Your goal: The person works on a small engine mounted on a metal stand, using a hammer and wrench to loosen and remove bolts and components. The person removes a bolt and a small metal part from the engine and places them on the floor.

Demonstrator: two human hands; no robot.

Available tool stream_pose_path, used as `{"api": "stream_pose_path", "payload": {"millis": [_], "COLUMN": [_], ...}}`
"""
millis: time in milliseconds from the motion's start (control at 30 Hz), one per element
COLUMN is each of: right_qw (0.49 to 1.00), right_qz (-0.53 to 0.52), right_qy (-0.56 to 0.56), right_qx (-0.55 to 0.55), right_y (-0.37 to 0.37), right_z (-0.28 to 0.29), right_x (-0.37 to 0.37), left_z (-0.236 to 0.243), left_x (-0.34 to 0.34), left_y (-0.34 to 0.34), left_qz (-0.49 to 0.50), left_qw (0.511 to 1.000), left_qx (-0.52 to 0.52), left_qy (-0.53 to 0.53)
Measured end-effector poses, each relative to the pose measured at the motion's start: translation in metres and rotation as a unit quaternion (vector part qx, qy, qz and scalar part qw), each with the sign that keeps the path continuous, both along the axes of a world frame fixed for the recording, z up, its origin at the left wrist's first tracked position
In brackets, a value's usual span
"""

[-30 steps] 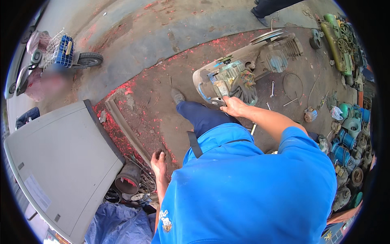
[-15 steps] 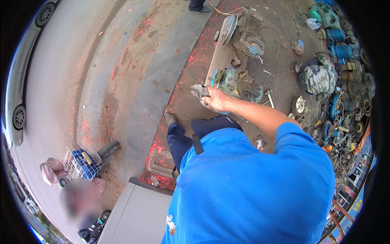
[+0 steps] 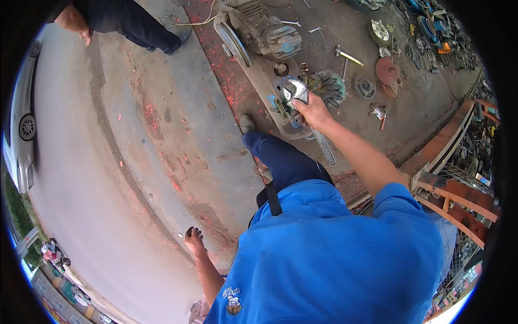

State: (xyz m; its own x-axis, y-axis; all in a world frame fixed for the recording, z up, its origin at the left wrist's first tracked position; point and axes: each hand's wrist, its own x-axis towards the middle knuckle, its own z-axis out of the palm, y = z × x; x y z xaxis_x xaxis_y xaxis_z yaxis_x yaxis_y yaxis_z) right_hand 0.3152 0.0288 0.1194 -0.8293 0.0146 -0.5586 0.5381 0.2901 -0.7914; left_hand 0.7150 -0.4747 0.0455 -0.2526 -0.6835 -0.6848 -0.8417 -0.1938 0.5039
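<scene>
My right hand (image 3: 314,112) is closed around a large adjustable wrench (image 3: 325,147). The wrench's jaw end points up past my thumb, and its long handle reaches back below my wrist. Under and beyond that hand is a greasy machine with a metal base (image 3: 251,81). A grey-green finned motor part (image 3: 330,86) lies beside the wrench head, partly hidden by my hand. Out to the left, my left hand (image 3: 194,240) hangs low over the pavement with dark, curled fingers. A small white bit (image 3: 181,235) shows near them; whether they hold it is unclear.
A hammer (image 3: 348,55) and small wrenches (image 3: 318,33) lie on the dirty ground beyond the machine. To the right stands a rusty metal frame (image 3: 450,197), with piled parts behind it. A co-worker's dark trouser leg (image 3: 135,24) is at upper left. A silver car (image 3: 20,129) stands at far left.
My view has swung round. My left hand has come into sight at lower left. The wrench in my right hand now shows its handle, and the co-worker appears nearer at upper left.
</scene>
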Motion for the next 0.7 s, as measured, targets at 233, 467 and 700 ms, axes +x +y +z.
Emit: {"api": "stream_pose_path", "payload": {"millis": [233, 467, 700], "right_qw": [0.976, 0.927, 0.945], "right_qz": [-0.148, -0.266, -0.248], "right_qy": [-0.084, -0.143, -0.21], "right_qx": [-0.135, -0.223, -0.032], "right_y": [-0.055, -0.065, -0.079], "right_z": [-0.086, -0.106, -0.094], "right_x": [-0.117, -0.186, -0.204], "left_z": [-0.024, -0.005, -0.05], "left_x": [-0.228, -0.41, -0.615], "left_y": [0.033, 0.041, 0.082], "left_qz": [-0.255, -0.557, -0.76], "left_qw": [0.958, 0.825, 0.622], "left_qx": [0.129, 0.088, -0.007], "left_qy": [-0.02, 0.043, 0.187]}}
